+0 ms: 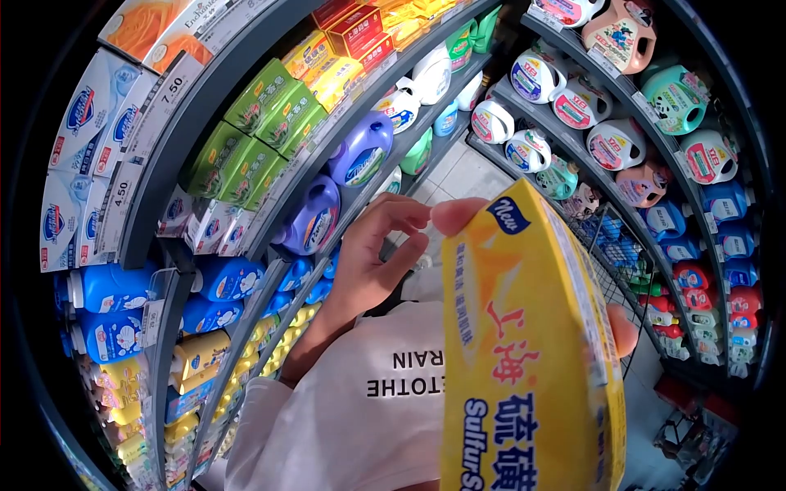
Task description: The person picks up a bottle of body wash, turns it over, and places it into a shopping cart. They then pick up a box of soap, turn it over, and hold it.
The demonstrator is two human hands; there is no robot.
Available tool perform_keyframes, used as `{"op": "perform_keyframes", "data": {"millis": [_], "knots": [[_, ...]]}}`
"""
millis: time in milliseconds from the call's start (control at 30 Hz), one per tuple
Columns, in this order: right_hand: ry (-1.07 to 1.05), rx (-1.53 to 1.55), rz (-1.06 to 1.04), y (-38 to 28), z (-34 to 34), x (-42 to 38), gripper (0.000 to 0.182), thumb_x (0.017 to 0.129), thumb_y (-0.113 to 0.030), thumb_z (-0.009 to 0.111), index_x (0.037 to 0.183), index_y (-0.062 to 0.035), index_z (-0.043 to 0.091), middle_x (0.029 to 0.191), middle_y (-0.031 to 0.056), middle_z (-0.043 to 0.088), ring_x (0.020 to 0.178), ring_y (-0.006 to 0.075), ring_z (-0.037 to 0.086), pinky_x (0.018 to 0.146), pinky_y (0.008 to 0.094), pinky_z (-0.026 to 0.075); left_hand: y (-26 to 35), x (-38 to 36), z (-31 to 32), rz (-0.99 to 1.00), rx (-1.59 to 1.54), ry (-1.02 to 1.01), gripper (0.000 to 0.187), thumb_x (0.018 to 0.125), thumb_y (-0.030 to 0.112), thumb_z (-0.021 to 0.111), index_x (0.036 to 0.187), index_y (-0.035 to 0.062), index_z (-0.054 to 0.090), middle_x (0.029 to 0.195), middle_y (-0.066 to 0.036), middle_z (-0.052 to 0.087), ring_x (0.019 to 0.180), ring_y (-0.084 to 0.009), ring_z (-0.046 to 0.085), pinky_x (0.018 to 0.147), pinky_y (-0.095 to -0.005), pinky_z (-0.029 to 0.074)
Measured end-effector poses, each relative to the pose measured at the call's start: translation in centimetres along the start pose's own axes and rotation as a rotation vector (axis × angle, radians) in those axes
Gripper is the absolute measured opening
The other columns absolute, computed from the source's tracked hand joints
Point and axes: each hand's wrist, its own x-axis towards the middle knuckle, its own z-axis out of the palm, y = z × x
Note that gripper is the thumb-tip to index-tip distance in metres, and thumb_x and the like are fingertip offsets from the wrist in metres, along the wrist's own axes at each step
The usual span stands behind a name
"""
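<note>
A yellow sulfur soap box point(532, 352) with a blue "New" label fills the lower right foreground, very close to the camera. My right hand point(460, 217) grips it, mostly hidden behind it; one fingertip shows at its upper left edge and another at its right side. Left of the box, my left hand point(385, 250) is raised in front of my light shirt point(352, 409), fingers loosely curled, with a gap between thumb and forefinger and nothing visible between them.
Shelves at the left hold green soap packs point(254, 123), yellow soap packs point(332, 78), purple bottles point(360, 147) and blue bottles point(115, 286). Detergent bottles point(610, 143) line shelves at the right. A dark wire basket point(610, 237) stands behind the box, above the tiled floor point(471, 176).
</note>
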Motion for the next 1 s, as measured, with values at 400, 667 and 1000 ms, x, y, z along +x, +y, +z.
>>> {"op": "perform_keyframes", "data": {"millis": [400, 667, 1000], "knots": [[0.015, -0.293, -0.263, 0.7, -1.5, 2.0, 0.089, 0.063, -0.031, 0.067, 0.134, 0.0031, 0.024, 0.135, 0.0153, 0.033, 0.120, 0.0234, 0.041, 0.100, 0.0351, 0.034, 0.2, -0.6, 0.4, -0.154, -0.292, 0.066, 0.025, 0.093, 0.014, 0.042, 0.104, -0.0049, 0.054, 0.100, -0.010, 0.056, 0.089, -0.0143, 0.055, 0.078, -0.0268, 0.043], [0.081, -0.829, -0.458, 1.2, -3.4, 2.7, 0.086, 0.064, -0.003, 0.065, 0.137, -0.0046, 0.019, 0.121, 0.0122, 0.044, 0.110, 0.0199, 0.047, 0.090, 0.0317, 0.041, 0.6, -0.4, 0.8, -0.200, -0.510, -0.093, 0.054, 0.089, 0.033, 0.051, 0.125, -0.0025, 0.034, 0.121, -0.011, 0.047, 0.113, -0.0185, 0.045, 0.095, -0.0338, 0.033], [0.031, -0.852, -0.496, 1.2, -3.3, 2.9, 0.090, 0.062, 0.002, 0.069, 0.137, -0.0041, 0.019, 0.121, 0.0111, 0.044, 0.113, 0.0207, 0.045, 0.093, 0.0339, 0.039, -0.3, -0.3, 0.6, -0.183, -0.402, -0.100, 0.050, 0.086, 0.019, 0.058, 0.125, -0.0023, 0.035, 0.122, -0.011, 0.046, 0.114, -0.0181, 0.044, 0.097, -0.0328, 0.032]]}}
